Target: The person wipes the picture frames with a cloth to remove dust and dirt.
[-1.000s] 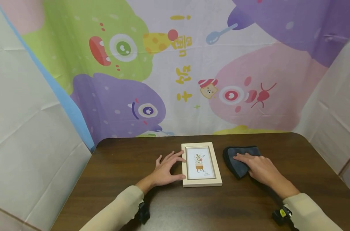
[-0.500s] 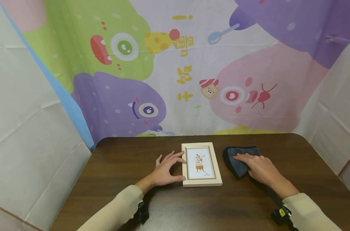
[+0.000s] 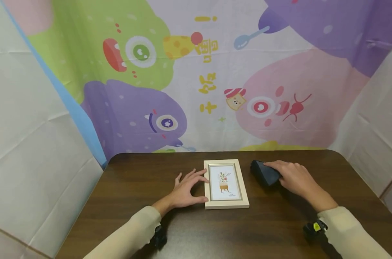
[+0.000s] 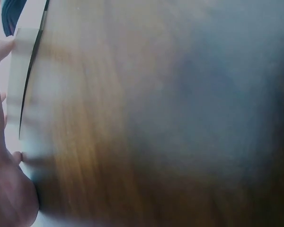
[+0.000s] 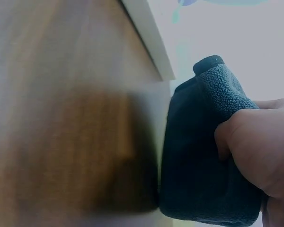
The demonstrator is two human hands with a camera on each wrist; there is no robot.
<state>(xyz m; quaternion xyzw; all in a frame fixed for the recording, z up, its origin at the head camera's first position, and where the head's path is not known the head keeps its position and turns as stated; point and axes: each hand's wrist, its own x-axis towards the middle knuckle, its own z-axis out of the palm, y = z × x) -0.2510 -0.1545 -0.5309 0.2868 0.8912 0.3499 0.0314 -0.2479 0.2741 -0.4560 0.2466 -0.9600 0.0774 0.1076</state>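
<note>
On the table lies a cream picture frame [image 3: 226,184] holding a print of a potted plant, face up. My left hand [image 3: 184,192] rests at its left side, with fingertips and thumb touching the border; the left wrist view catches only part of this hand [image 4: 12,189] beside the frame edge [image 4: 20,71]. To the right of the frame, my right hand [image 3: 296,180] grips a folded dark blue-grey cloth [image 3: 266,173]. In the right wrist view the thumb presses into the cloth [image 5: 199,156], which is tipped up with a shadow beneath it.
The dark wooden table [image 3: 196,233] has rounded far corners. Behind it hangs a cartoon-printed curtain [image 3: 212,133]. Pale panels [image 3: 37,151] stand at both sides. A small black device is strapped on each wrist.
My right hand has gathered the cloth from lying flat into its grip and tipped it up. My left hand and the picture frame stay as they were.
</note>
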